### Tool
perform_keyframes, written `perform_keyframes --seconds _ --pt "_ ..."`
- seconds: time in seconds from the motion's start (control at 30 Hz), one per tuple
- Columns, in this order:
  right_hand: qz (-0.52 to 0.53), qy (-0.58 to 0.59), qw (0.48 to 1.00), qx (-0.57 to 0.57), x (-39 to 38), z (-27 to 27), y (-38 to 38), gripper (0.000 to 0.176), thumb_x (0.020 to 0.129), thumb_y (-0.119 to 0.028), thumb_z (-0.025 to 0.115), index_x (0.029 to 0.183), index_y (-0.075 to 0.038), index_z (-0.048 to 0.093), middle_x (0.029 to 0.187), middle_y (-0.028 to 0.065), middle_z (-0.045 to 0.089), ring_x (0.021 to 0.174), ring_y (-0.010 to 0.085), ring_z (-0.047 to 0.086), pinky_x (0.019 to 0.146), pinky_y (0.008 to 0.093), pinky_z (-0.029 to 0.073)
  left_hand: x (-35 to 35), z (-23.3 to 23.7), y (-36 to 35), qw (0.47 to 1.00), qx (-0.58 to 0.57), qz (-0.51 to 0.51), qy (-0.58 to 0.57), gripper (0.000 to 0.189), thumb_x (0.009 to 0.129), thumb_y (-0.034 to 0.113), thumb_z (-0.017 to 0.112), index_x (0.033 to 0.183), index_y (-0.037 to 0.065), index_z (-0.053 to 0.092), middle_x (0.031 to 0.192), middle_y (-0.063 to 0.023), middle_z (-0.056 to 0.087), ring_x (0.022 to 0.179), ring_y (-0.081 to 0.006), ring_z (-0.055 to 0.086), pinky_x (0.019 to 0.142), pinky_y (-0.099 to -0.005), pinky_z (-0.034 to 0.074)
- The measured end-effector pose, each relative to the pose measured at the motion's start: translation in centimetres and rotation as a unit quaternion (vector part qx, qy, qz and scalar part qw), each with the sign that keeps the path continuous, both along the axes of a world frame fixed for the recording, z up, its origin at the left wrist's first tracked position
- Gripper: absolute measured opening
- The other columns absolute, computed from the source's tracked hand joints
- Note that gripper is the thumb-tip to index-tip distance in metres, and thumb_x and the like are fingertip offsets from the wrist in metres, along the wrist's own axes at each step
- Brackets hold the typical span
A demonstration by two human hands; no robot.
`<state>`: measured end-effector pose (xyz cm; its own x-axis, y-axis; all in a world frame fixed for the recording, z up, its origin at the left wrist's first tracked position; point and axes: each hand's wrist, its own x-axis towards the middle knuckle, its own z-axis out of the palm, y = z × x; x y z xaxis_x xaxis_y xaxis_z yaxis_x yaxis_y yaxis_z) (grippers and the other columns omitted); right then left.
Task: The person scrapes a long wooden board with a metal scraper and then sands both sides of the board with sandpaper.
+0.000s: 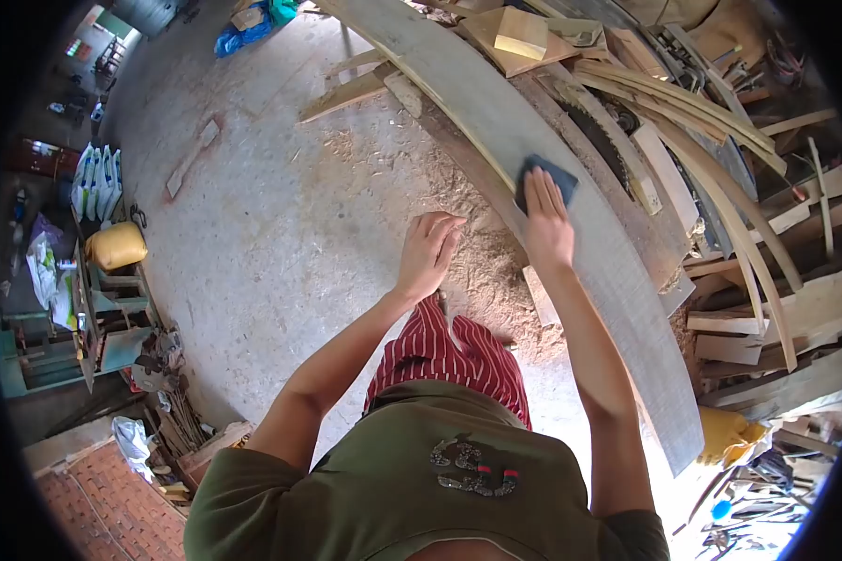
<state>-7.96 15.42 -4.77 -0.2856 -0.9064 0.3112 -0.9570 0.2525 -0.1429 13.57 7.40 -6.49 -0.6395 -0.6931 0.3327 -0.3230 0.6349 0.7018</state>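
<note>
A long grey wooden board (496, 117) runs from the top of the view down to the lower right, bowed by the wide lens. My right hand (548, 224) lies on its upper face, fingers together and pressed on a dark square sheet that looks like sandpaper (559, 178). The sheet sticks out past the fingertips on both sides. My left hand (428, 251) hangs in the air left of the board, above the floor. Its fingers are loosely bent, the thumb stands apart, and nothing shows in it.
Sawdust (482, 243) covers the concrete floor (281, 178) beneath the board. Offcuts and thin curved strips (720, 178) are piled on the right, with a wood block (522, 34) near the top. A yellow container (116, 246) and a rack stand at the left.
</note>
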Motion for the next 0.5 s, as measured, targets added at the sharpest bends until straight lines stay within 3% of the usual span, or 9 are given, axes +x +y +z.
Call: perform_keyframes --seconds 0.1,0.33,0.4,0.5 --pt "0.005 -0.005 1.000 -0.014 -0.1 0.1 -1.6 0.064 0.081 0.004 0.056 0.144 0.001 0.043 0.151 0.0167 0.043 0.140 0.0304 0.042 0.118 0.0386 0.033 -0.5 0.0 0.2 0.999 0.010 -0.033 -0.008 0.022 0.100 0.018 0.053 0.117 0.010 0.064 0.114 -0.0107 0.060 0.109 -0.0312 0.052 0.095 -0.0426 0.042" --pt "0.040 -0.026 0.999 0.026 0.5 1.8 8.3 0.060 0.078 0.006 0.058 0.137 0.002 0.052 0.146 0.0172 0.049 0.136 0.0315 0.046 0.115 0.0421 0.037 1.8 0.3 -0.8 0.999 0.004 -0.044 0.010 0.022 0.100 0.017 0.054 0.117 0.008 0.064 0.113 -0.0114 0.060 0.106 -0.0318 0.054 0.094 -0.0436 0.044" --pt "0.041 -0.032 0.998 0.028 0.5 1.2 7.4 0.066 0.074 0.009 0.059 0.139 0.002 0.050 0.147 0.0168 0.048 0.138 0.0307 0.045 0.116 0.0409 0.036 3.0 0.9 -0.7 1.000 0.015 -0.015 0.003 0.024 0.101 0.019 0.053 0.119 0.008 0.064 0.114 -0.0121 0.060 0.106 -0.0325 0.055 0.094 -0.0435 0.044" --pt "0.089 -0.032 0.995 0.042 0.3 0.9 0.9 0.067 0.077 0.006 0.056 0.143 0.002 0.045 0.151 0.0159 0.043 0.142 0.0272 0.039 0.119 0.0381 0.031 3.9 1.6 0.1 0.999 0.024 0.028 -0.025 0.024 0.100 0.018 0.051 0.118 0.008 0.063 0.113 -0.0118 0.060 0.107 -0.0324 0.055 0.094 -0.0443 0.043"
